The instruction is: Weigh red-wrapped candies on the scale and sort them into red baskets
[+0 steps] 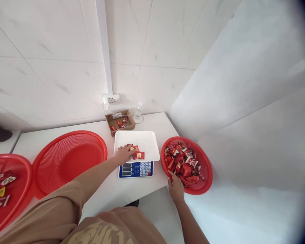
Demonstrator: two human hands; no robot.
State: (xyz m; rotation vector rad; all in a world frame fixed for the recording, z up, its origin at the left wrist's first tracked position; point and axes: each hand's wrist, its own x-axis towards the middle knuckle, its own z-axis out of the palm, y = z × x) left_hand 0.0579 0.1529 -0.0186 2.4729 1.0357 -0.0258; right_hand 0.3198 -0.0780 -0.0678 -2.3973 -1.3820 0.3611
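My left hand [125, 154] reaches over the white tray [142, 137] of a digital scale [135, 170]. Its fingers are stretched out and touch several small red candy packets [140, 155] lying on that tray. Some of the packets are partly hidden under the fingers. At the right, my right hand [176, 187] is closed on the near-left rim of a red plastic basket [207, 181]. That basket is well filled with wrapped sweets [183, 166], mostly red, some with white printing.
Behind the scale stands a small cardboard box [128, 127] with a few red packets. A large red basket [73, 156] sits left of the scale, and another red basket [13, 211] holds several packets. A wall socket [113, 99] and a glass jar [138, 112] are at the back.
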